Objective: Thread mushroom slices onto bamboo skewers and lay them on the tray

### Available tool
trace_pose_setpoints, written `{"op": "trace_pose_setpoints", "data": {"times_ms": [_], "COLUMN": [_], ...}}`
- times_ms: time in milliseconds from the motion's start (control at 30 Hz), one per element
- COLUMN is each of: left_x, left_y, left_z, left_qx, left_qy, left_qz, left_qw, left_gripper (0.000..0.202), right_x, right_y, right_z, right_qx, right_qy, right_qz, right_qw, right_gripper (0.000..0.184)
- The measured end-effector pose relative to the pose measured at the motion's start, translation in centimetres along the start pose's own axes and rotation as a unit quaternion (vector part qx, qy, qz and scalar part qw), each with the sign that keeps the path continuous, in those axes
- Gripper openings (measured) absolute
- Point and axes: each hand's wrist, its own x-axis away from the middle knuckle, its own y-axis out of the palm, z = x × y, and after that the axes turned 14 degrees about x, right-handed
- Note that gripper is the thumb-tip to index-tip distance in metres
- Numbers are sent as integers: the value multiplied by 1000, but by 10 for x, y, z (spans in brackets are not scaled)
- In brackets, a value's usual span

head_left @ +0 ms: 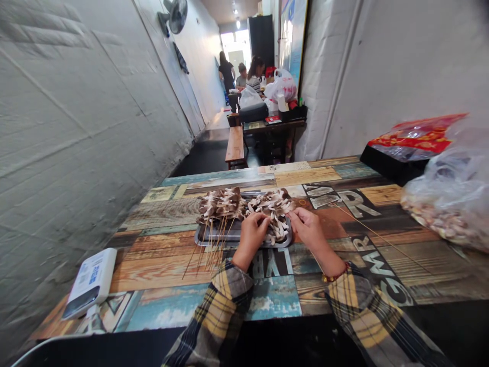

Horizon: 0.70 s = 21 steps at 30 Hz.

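Both hands are over a dark metal tray (233, 238) in the middle of the table. Loose grey-brown oyster mushrooms (278, 201) with pale stems lie heaped on its right side. On the left side are mushrooms threaded on skewers (223, 203), their bare bamboo sticks (216, 239) pointing towards me past the tray's near rim. My left hand (252, 235) is closed at the near edge of the loose heap, its fingertips pinched together; what they hold is hidden. My right hand (308, 228) pinches a piece of mushroom at the heap's right side.
A single bamboo skewer (382, 237) lies on the table at right. Beyond it are a clear plastic bag (446, 199) of pale pieces and a red-printed packet (416, 135) over a black box. A white boxed device (91, 283) stands at left. Several people sit or stand further back.
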Motion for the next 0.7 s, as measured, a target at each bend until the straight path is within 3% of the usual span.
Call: {"op": "trace_pose_setpoints", "data": {"times_ms": [100,233,433,700], "left_x": [-1,1,5,4], "left_y": [-5,-13,-21,-26], "left_z": [-2,2,13,10], "left_qx": [76,197,351,403], "left_qy": [-52,-121,-152,-178], "left_qz": [25,49,84,86], "left_qw": [995,972,920,894], "left_gripper": [4,17,25,30], "right_x": [0,0,6,11], "right_y": [1,0,3,8], "right_z": [2,0,-6,-7], "right_qx": [1,-5,-58,-59], "right_qy": [-3,-8,-5,-8], "right_qz": [2,-2,-47,-99], "right_qw": [1000,1000,997,993], "right_gripper": [34,36,37,41]}}
